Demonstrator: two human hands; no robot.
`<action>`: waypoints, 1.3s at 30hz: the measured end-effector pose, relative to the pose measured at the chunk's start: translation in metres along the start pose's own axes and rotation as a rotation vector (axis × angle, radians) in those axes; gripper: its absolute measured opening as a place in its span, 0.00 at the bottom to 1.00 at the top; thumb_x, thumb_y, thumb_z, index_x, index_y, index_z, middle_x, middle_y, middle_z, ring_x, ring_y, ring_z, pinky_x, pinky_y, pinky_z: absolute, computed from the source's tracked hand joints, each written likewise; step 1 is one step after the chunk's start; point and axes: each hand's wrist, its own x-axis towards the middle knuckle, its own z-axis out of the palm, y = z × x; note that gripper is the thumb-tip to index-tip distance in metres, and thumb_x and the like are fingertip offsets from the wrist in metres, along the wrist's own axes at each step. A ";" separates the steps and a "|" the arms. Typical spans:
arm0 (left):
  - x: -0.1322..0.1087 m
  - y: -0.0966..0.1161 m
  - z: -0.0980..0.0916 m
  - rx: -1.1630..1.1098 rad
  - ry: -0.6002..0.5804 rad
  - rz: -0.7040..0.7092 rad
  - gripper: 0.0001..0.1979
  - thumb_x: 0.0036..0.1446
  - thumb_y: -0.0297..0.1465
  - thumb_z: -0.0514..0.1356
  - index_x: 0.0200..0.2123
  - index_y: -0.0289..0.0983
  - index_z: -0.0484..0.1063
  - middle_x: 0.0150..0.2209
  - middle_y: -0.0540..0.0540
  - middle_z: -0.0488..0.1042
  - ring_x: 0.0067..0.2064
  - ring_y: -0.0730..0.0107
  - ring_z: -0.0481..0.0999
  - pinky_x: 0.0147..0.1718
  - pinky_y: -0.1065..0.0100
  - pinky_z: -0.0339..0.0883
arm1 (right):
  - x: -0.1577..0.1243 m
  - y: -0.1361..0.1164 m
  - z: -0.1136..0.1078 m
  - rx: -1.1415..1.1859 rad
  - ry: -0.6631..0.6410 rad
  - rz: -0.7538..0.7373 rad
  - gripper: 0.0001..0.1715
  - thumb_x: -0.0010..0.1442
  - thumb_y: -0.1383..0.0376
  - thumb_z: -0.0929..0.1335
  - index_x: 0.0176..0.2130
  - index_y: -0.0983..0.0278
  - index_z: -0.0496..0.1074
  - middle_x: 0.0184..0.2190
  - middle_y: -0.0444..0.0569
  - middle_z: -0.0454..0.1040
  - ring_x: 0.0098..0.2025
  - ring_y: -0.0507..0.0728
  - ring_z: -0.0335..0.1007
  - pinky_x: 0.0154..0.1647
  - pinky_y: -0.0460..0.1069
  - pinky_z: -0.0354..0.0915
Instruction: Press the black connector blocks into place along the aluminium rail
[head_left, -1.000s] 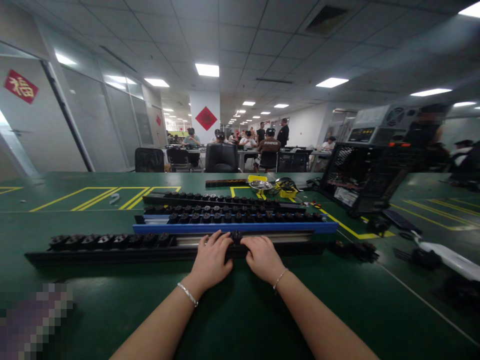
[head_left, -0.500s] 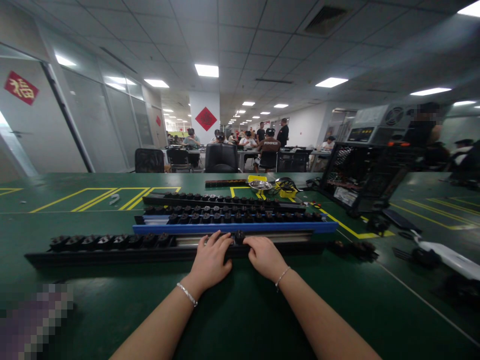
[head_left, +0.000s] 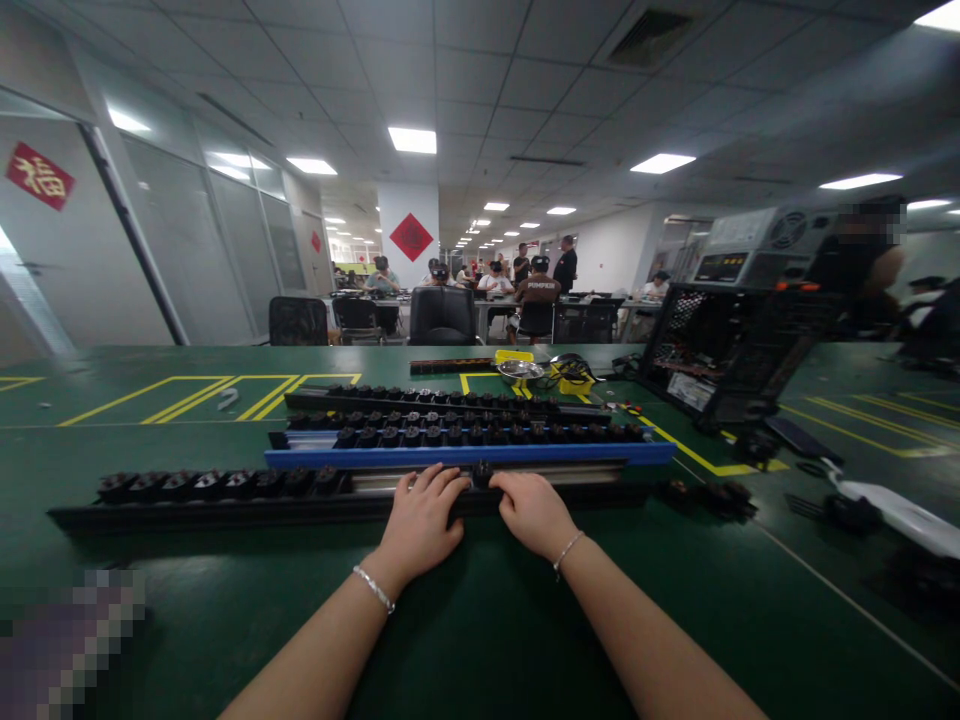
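A long black track rail [head_left: 225,518] lies across the green table in front of me. Several black socket modules [head_left: 241,484] sit in a row along its left part. A single black socket module [head_left: 481,472] stands on the rail between my hands. My left hand [head_left: 424,518] rests over the rail just left of that module, fingers stretched out and slightly spread. On the module's other side is my right hand [head_left: 531,512], its fingers curled and pressed together, the fingertips at the module's right edge. The exact contact under the fingers is hidden.
Behind the rail lie a blue rail [head_left: 465,456] and another black rail [head_left: 315,402], both lined with modules. Loose black modules [head_left: 709,498] lie to the right. An open computer case [head_left: 690,390], a metal bowl [head_left: 523,371] and a yellow tray [head_left: 514,356] stand farther back.
My right hand and the single module have shifted very slightly to the right. My left hand has stayed almost in place.
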 end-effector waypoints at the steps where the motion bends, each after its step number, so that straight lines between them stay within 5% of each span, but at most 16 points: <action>1: 0.000 0.000 0.000 -0.001 -0.004 -0.001 0.26 0.48 0.31 0.57 0.53 0.48 0.63 0.56 0.48 0.65 0.60 0.56 0.57 0.57 0.49 0.47 | 0.000 0.001 0.000 0.001 0.000 0.003 0.18 0.53 0.72 0.60 0.41 0.59 0.71 0.39 0.44 0.75 0.42 0.53 0.69 0.48 0.49 0.57; 6: 0.000 0.001 0.000 -0.003 -0.002 -0.002 0.27 0.47 0.30 0.57 0.53 0.50 0.63 0.55 0.49 0.66 0.60 0.55 0.57 0.57 0.47 0.46 | -0.002 0.002 -0.002 0.042 0.015 0.029 0.17 0.52 0.71 0.60 0.39 0.58 0.72 0.40 0.44 0.75 0.44 0.54 0.67 0.49 0.49 0.57; 13: 0.004 0.004 0.002 -0.009 -0.014 -0.036 0.25 0.49 0.31 0.56 0.52 0.52 0.63 0.51 0.49 0.70 0.59 0.53 0.57 0.56 0.41 0.41 | -0.001 -0.003 0.009 0.130 0.202 0.175 0.07 0.51 0.66 0.63 0.32 0.60 0.70 0.47 0.47 0.71 0.50 0.57 0.63 0.52 0.54 0.55; 18: 0.005 0.005 0.002 0.003 -0.030 -0.033 0.25 0.49 0.32 0.57 0.53 0.53 0.62 0.50 0.48 0.70 0.59 0.52 0.57 0.56 0.39 0.40 | 0.008 -0.006 0.016 0.155 0.258 0.359 0.19 0.54 0.57 0.64 0.44 0.62 0.68 0.45 0.52 0.72 0.50 0.59 0.64 0.52 0.55 0.55; 39: 0.003 0.008 0.004 0.106 -0.038 -0.038 0.25 0.52 0.36 0.55 0.54 0.56 0.59 0.47 0.48 0.71 0.59 0.52 0.56 0.53 0.30 0.30 | 0.012 -0.019 0.022 0.072 0.311 0.410 0.19 0.55 0.54 0.64 0.44 0.57 0.72 0.46 0.45 0.73 0.54 0.59 0.60 0.55 0.54 0.48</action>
